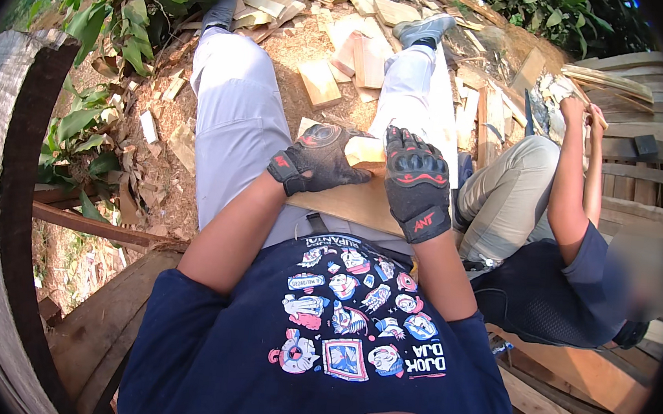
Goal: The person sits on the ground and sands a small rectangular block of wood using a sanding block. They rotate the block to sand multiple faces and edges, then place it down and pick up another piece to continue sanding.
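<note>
On my lap lies a flat wooden board (351,206), tilted across my thighs. A small pale wooden block (365,151) sits just above it, between my two hands. My left hand (321,159), in a black glove with red marks, grips the block's left end, thumb along the near side and fingers on the far side. Against the block's right end is my right hand (417,179), in a matching glove with a hard knuckle guard. It is back up with the fingers curled down, and what lies under its palm is hidden.
Wood offcuts (318,84) and sawdust cover the ground around my outstretched legs. At right, a seated person (559,219) holds a thin wooden piece with raised hands. Leafy plants (140,1) and a thick weathered post (3,178) stand at left. Stacked planks (627,166) lie at right.
</note>
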### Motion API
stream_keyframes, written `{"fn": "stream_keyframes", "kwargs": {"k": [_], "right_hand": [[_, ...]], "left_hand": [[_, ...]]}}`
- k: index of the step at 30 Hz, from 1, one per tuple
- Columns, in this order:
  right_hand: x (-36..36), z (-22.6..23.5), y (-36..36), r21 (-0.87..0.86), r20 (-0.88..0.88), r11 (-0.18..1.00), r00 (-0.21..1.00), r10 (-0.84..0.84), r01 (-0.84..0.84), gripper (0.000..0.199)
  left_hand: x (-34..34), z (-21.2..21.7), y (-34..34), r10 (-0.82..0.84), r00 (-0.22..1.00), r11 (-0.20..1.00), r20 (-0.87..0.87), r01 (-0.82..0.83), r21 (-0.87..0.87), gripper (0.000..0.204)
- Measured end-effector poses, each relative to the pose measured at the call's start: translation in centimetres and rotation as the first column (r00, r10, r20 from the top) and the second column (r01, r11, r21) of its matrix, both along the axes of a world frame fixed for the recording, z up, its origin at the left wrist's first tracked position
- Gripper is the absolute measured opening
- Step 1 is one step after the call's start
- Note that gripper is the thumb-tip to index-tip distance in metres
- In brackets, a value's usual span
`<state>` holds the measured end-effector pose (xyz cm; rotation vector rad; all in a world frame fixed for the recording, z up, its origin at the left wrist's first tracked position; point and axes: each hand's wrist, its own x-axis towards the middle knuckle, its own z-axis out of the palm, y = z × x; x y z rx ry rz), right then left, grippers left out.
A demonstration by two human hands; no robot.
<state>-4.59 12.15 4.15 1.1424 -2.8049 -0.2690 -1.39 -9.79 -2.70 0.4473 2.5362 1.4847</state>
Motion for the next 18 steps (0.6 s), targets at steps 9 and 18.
{"fn": "stream_keyframes", "kwargs": {"k": [9, 18], "right_hand": [[-0.5, -0.4, -0.3, 0.061, -0.050, 0.998, 0.998, 0.030, -0.027, 0.052], [0.8, -0.5, -1.1, 0.113, -0.055, 0.990, 0.995, -0.081, 0.087, 0.053]], "left_hand": [[0.3, -0.4, -0.1, 0.005, 1.000, 0.999, -0.007, -0.005, 0.037, 0.064], [0.2, -1.0, 0.0, 0.011, 0.996, 1.000, -0.091, -0.009, 0.021, 0.055]]}}
